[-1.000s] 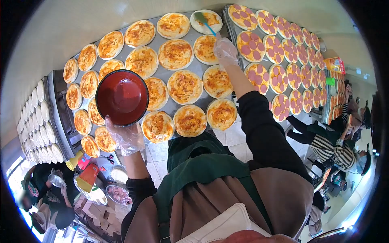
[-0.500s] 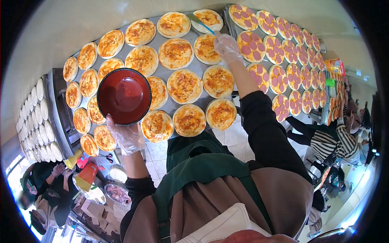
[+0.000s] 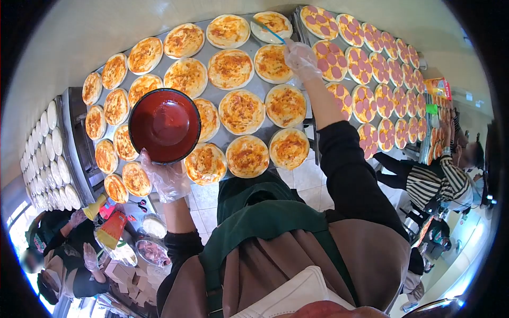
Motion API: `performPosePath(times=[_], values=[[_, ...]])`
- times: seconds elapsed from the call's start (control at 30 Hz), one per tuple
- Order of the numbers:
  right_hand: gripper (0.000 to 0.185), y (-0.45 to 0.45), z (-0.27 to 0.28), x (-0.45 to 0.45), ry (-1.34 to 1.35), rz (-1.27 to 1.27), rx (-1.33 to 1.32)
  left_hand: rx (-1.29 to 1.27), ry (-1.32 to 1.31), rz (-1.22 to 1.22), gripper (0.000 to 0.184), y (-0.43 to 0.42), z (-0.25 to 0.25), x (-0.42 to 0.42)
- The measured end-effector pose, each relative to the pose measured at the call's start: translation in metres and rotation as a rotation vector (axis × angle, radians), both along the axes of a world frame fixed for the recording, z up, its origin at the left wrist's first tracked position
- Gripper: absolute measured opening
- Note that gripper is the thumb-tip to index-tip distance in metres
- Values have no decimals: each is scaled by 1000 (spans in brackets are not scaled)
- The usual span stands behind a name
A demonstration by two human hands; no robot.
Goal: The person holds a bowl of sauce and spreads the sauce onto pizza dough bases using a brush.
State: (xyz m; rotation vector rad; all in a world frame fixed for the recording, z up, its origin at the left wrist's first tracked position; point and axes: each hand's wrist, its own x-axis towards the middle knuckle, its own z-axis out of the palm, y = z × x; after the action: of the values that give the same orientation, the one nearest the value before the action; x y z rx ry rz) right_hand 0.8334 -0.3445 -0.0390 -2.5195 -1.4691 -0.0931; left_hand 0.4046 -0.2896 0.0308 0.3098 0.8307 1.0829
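My left hand [image 3: 165, 177], in a clear plastic glove, is closed on the near rim of a bowl [image 3: 164, 126], dark red inside with a black rim and a little red sauce at the bottom. The bowl is held over the left part of a metal table [image 3: 241, 139]. Also gloved, my right hand [image 3: 303, 59] grips a blue-handled spatula [image 3: 274, 35]. Its head lies over the sauced pizza base [image 3: 271, 27] at the table's far right. Several more sauced bases [image 3: 230, 69] stand in rows below both hands.
To the right, another table holds rows of pizzas with sausage slices [image 3: 328, 60]. Plain dough rounds [image 3: 53, 143] fill a rack at the left. Co-workers [image 3: 74, 265] stand lower left near a bowl of meat [image 3: 152, 251]; others [image 3: 435, 183] are at the right.
My right hand has shifted slightly right and down, and the spatula has turned from showing its flat face to a thin edge. At lower left, a co-worker's gloved hands have moved apart.
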Motion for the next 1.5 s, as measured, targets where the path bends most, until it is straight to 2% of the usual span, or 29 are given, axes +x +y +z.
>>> performPosePath(times=[0.13, 0.23, 0.43, 0.5, 0.53, 0.6, 0.63, 0.7, 0.73, 0.8, 0.83, 0.87, 0.9, 0.93, 1.0, 1.1, 1.13, 1.3, 1.43, 1.5], values=[[27, -5, -12, -1, -80, -88, 54, -25, 12, -1, 67, -1, 2, -1], [26, -1, -19, 4, -119, -70, -49, 0, 3, -6, 67, -1, 2, 2], [14, -31, 11, 3, -56, 106, -62, -30, 18, 32, 69, -2, -3, -3], [14, -50, 3, 9, 1104, 29, 619, -22, 15, 35, 70, -1, -4, -4], [14, -55, 12, 15, 1102, 33, 614, -11, 15, 36, 70, -1, -4, -4], [20, -60, 30, 28, 1628, -72, 690, -18, 5, 43, 70, -1, 3, -1], [20, -58, 17, 37, 1626, -72, 687, -20, -2, 45, 70, -1, 6, 1], [25, -47, -19, 55, 1188, 17, 702, -37, -27, 34, 69, -1, 3, 0], [25, -37, -5, 43, 1189, 19, 701, -49, -49, 24, 68, -1, 3, -1], [27, -17, 17, 20, 184, 88, 13, -43, -31, 30, 68, -4, 7, 2], [27, -24, -9, 32, 184, 88, 13, -34, -17, 35, 67, -4, 9, 3], [28, -36, -60, 55, -108, 210, 60, -34, -17, 37, 67, -4, 7, 1], [30, -43, -87, 68, -401, 332, 107, -29, -16, 40, 67, -5, 3, -3], [30, -49, -66, 61, -402, 337, 106, -25, -18, 43, 67, -5, 1, -6], [30, -69, 0, 36, 451, 144, 187, -37, -15, 48, 68, -6, 0, -10], [25, -74, 6, 55, 524, 126, 312, -34, -10, 43, 69, -5, 3, -10], [25, -69, 11, 52, 521, 127, 314, -22, -3, 36, 69, -5, 4, -9], [20, -16, 59, 2, -183, -9, -287, -55, -12, 41, 69, -7, 9, -8], [23, -39, -2, 32, -99, 28, -259, -28, -15, 53, 69, -4, -7, -18], [25, -55, -17, 39, 846, -121, 404, -15, -28, 48, 69, -1, -12, -24]])
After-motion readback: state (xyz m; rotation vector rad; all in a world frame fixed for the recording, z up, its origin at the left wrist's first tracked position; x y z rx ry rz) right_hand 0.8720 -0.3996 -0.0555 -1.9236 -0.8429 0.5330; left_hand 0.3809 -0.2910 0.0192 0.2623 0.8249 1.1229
